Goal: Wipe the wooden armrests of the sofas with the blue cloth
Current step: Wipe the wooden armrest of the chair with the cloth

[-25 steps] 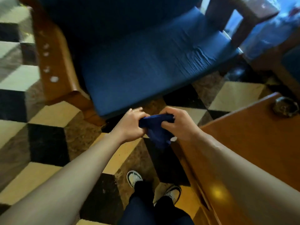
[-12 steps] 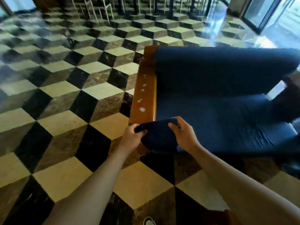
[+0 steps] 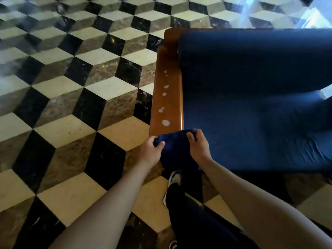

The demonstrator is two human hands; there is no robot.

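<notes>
At the near end of the spotted wooden armrest (image 3: 167,97), left hand (image 3: 150,152) and right hand (image 3: 198,147) are gripping opposite edges of the blue cloth (image 3: 175,150), stretching it.

Glossy cube-pattern marble floor (image 3: 75,97); daylight glare (image 3: 316,17) top right.
</notes>
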